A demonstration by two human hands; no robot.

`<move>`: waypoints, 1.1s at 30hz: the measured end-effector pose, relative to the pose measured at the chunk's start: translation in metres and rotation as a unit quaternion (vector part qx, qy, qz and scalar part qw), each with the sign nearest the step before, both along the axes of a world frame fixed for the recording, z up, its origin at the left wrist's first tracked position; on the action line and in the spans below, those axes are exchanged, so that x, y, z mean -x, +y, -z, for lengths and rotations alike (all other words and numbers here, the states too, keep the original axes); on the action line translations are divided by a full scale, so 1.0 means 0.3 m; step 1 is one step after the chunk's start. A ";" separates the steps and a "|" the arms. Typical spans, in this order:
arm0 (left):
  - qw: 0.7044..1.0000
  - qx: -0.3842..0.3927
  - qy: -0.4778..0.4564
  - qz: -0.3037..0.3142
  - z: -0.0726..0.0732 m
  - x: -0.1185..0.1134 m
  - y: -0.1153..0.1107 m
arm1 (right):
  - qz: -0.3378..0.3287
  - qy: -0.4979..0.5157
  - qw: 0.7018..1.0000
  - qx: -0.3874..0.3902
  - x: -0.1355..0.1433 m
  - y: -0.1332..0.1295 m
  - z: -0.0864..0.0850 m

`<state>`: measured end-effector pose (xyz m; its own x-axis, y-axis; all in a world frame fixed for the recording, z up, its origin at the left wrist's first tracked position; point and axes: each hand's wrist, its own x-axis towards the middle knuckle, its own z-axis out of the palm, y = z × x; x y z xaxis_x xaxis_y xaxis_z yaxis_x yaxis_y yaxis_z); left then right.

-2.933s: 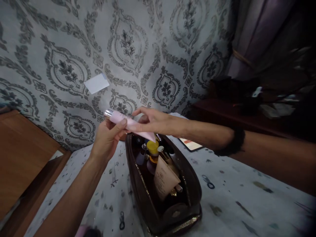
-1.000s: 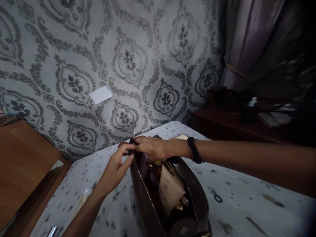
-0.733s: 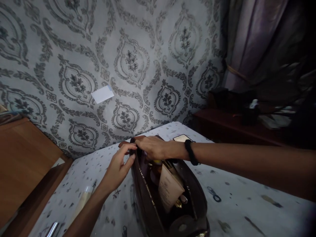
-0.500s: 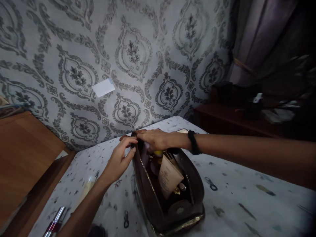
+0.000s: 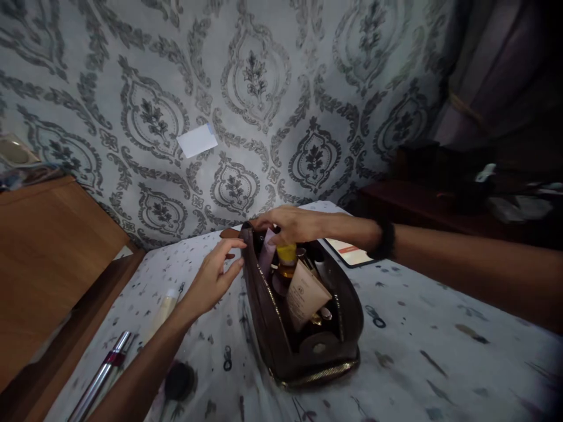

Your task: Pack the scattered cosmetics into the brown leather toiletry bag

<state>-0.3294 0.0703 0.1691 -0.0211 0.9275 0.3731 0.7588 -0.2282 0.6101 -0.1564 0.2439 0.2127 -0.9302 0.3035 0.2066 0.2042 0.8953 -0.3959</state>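
A dark brown zip-up cosmetics bag point(image 5: 259, 316) stands unzipped on the patterned white cloth. My left hand point(image 5: 217, 269) rests its fingertips against the bag's left rim, thumb and fingers apart. Over the bag's far end is my right hand point(image 5: 292, 225), a black band on its wrist, thumb and fingers spread around the top of a lilac tube point(image 5: 266, 252); a firm grip on it does not show. Inside the bag, a beige squeeze tube point(image 5: 305, 296) leans beside a yellow-topped bottle point(image 5: 287, 258). Small gold and silver items lie deeper down, partly hidden.
A lit phone point(image 5: 352, 253) lies right of the bag, partly under my right forearm. On the left are a silver and dark red tube point(image 5: 103, 372), a pale bottle point(image 5: 166, 305) and a round black item point(image 5: 179, 380). A wooden cabinet point(image 5: 57, 258) borders the left; a patterned wall point(image 5: 264, 105) rises behind.
My right hand has risen a little out of the bag's far end, and the lilac tube shows more plainly. My left hand stays at the rim. The view has shifted, revealing the phone.
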 end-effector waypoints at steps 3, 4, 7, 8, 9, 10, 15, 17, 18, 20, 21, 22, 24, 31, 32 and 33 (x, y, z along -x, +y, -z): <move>1.000 0.004 0.002 -0.021 0.021 0.015 -0.056 | 0.078 0.037 0.996 0.011 -0.034 -0.026 -0.031; 0.999 0.010 0.001 -0.031 0.029 0.023 -0.076 | 0.093 0.055 0.994 0.023 -0.047 -0.035 -0.040; 0.998 0.029 -0.004 -0.062 0.054 0.049 -0.142 | 0.127 0.104 0.985 0.050 -0.092 -0.060 -0.057; 0.997 0.035 -0.009 -0.073 0.061 0.060 -0.164 | 0.134 0.123 0.982 0.055 -0.109 -0.068 -0.060; 0.996 0.039 -0.016 -0.084 0.069 0.071 -0.188 | 0.141 0.145 0.978 0.058 -0.126 -0.078 -0.064; 0.994 0.039 -0.023 -0.095 0.076 0.084 -0.211 | 0.147 0.172 0.972 0.060 -0.143 -0.091 -0.067; 0.989 0.016 -0.052 -0.139 0.117 0.158 -0.329 | 0.168 0.315 0.931 0.079 -0.218 -0.213 -0.078; 0.984 0.014 -0.062 -0.165 0.138 0.189 -0.378 | 0.175 0.356 0.916 0.061 -0.237 -0.288 -0.068; 0.982 0.014 -0.067 -0.178 0.148 0.203 -0.402 | 0.174 0.363 0.914 0.049 -0.244 -0.327 -0.056; 0.975 0.007 -0.078 -0.208 0.164 0.233 -0.450 | 0.173 0.359 0.917 0.013 -0.253 -0.402 -0.012; 0.971 -0.001 -0.083 -0.226 0.169 0.249 -0.474 | 0.164 0.345 0.924 -0.005 -0.254 -0.437 0.018; 0.966 -0.013 -0.087 -0.244 0.172 0.268 -0.497 | 0.151 0.355 0.922 -0.035 -0.252 -0.469 0.054; 0.953 -0.042 -0.092 -0.287 0.172 0.317 -0.548 | 0.077 0.365 0.923 -0.090 -0.235 -0.529 0.133; 0.895 -0.091 -0.099 -0.425 0.172 0.529 -0.771 | -0.126 0.347 0.929 -0.039 -0.074 -0.712 0.338; 0.891 -0.087 -0.095 -0.436 0.181 0.548 -0.800 | -0.131 0.325 0.937 -0.002 -0.049 -0.729 0.357; 0.888 -0.082 -0.089 -0.444 0.194 0.563 -0.826 | -0.129 0.297 0.945 0.041 -0.026 -0.743 0.377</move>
<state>-0.4984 -0.1774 0.1110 -0.7896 0.4489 0.4183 0.5781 0.3155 0.7525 -0.1487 0.0211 0.0997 -0.7035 0.1192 0.7006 -0.2973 0.8461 -0.4424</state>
